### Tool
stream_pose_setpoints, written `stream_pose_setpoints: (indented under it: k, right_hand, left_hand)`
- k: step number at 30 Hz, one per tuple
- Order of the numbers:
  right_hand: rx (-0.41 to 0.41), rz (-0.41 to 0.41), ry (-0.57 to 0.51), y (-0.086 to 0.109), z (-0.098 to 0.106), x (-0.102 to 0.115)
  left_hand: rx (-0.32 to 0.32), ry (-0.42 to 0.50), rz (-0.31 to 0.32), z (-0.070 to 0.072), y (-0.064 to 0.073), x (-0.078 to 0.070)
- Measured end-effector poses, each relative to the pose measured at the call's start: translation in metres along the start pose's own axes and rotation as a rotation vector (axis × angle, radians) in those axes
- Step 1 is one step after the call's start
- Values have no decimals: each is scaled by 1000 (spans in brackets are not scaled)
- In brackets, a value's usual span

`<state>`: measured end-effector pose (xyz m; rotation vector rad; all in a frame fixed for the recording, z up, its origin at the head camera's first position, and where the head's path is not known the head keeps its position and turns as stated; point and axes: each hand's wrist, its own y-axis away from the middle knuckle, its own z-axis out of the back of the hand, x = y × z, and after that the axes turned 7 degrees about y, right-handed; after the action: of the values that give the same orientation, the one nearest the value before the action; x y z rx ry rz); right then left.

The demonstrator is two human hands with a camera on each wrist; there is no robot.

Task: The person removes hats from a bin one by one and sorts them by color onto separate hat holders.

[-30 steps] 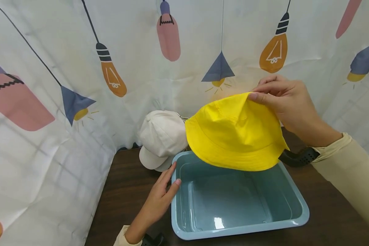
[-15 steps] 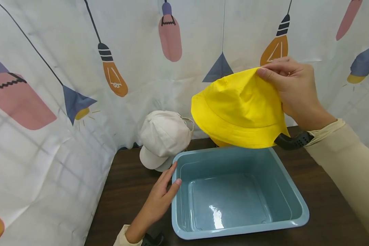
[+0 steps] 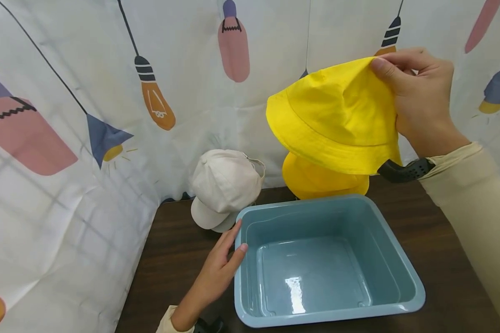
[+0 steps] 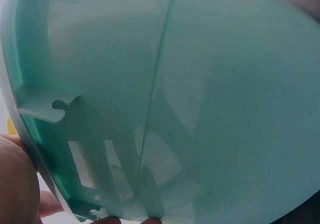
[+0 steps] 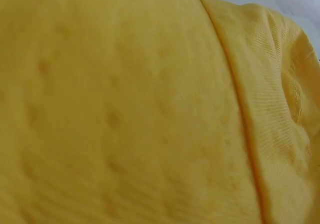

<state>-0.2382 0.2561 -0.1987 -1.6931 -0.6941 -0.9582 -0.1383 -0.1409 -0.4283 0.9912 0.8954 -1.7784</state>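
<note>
A yellow bucket hat (image 3: 337, 115) hangs in the air above the back of a blue plastic tub (image 3: 329, 319). My right hand (image 3: 425, 92) pinches its crown at the top between thumb and fingers. Yellow cloth and a stitched seam of the hat (image 5: 280, 104) fill the right wrist view, with that hand out of sight there. At the tub's left side, my left hand (image 3: 214, 273) holds the rim, thumb and forefinger on top. From below, the left wrist view shows the tub's outer wall (image 4: 225, 109), the thumb (image 4: 17, 179) at the rim and fingertips against the wall.
Behind the tub sits another yellow hat (image 3: 316, 180), partly covered by the raised one. White caps (image 3: 229, 180), one overlapping another, lie behind the tub's left corner. A printed curtain (image 3: 204, 111) stands along the back and left of the dark wooden table (image 3: 175, 259).
My right hand has lifted the yellow bucket hat up and slightly right, uncovering the tub's back rim, the white cap's strap and the second yellow hat. My left hand stays on the rim.
</note>
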Motion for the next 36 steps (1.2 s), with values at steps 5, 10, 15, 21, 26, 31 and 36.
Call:
stream_pose_setpoints:
  k: [5,10,15,21,26,31,36]
  right_hand:
    - [-44,28,-4,-7,2,0]
    - [-75,50,5,-11,4,-2]
    - [-134,104,-1,-14,9,-5]
    - [-169,115,6,-16,15,-9]
    - [-167,116,30,-17,21,-17]
    - [-132,66,65,-19,27,-32]
    - [-112,22,139,-20,30,-50]
  left_hand:
    - [3,9,-4,0,0,0]
    - [6,28,10,0,1,-1]
    - [16,44,36,2,1,-3]
    - [13,57,51,2,1,-4]
    - [16,57,56,2,2,-4]
    - [16,63,56,2,3,-4]
    - [16,63,55,2,2,-5]
